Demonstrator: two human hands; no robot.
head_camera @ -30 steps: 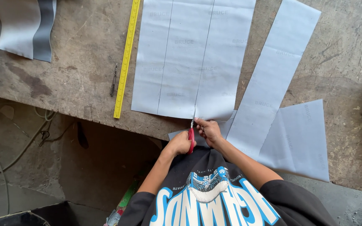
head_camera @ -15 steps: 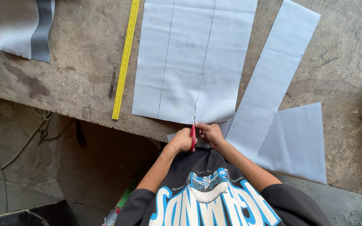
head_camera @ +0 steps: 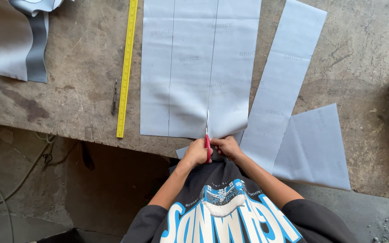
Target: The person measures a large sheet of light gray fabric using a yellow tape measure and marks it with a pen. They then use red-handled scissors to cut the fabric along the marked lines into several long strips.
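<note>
On worn workbench (head_camera: 68, 67), both hands (head_camera: 212, 150) seemingly grip red scissors (head_camera: 207, 144) cutting grey sheet (head_camera: 194, 67).

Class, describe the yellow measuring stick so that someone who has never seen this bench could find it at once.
Start at the worn workbench and find the large pale grey sheet at its centre. Just left of it lies the yellow ruler, long and thin, the only bright yellow thing there, with a small dark metal tool beside it.

I see my left hand (head_camera: 195, 153) gripping red-handled scissors (head_camera: 207, 143), blades cutting into the grey sheet (head_camera: 199, 67) at the workbench (head_camera: 68, 103) near edge; my right hand (head_camera: 227, 147) pinches the sheet beside them.
</note>
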